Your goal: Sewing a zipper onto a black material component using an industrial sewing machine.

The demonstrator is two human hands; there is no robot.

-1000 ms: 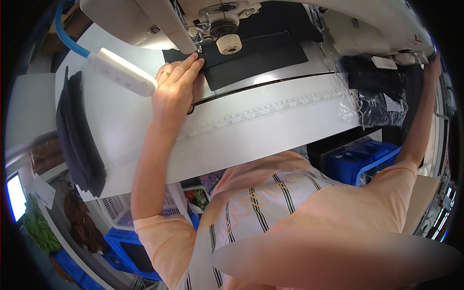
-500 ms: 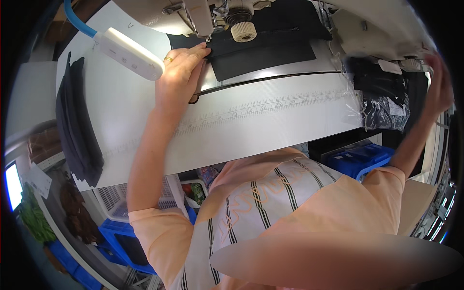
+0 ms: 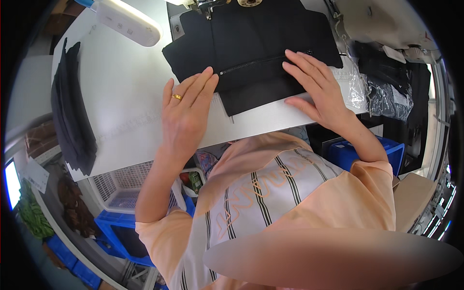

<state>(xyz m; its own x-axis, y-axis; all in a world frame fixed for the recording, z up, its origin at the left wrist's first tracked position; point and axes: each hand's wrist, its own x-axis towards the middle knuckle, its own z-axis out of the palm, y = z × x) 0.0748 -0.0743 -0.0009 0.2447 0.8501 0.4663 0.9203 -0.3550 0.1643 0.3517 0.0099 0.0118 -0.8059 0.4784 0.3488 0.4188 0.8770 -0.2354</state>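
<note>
A black fabric piece [image 3: 266,36] lies flat on the white sewing table [image 3: 128,104], with a zipper [image 3: 239,67] running across it and a flap of cloth hanging toward me. Resting at its left edge, my left hand [image 3: 186,113] has its fingers stretched out near the zipper's left end; a ring is on one finger. My right hand [image 3: 321,94] lies on the right part of the cloth, fingers extended and thumb apart, close to the zipper's other end. Beyond the fabric, the sewing machine's presser foot [image 3: 208,12] shows at the top edge.
A white lamp [image 3: 128,23] juts in at upper left. Folded black cloth pieces [image 3: 72,113] lie on the table's left side. Plastic-wrapped black goods [image 3: 389,99] sit at the right. Below are a white basket [image 3: 116,188] and a blue crate [image 3: 394,154].
The black fabric has come toward me, out from the needle area. My right hand has moved from the machine's right side onto the cloth; my left hand has shifted nearer to me.
</note>
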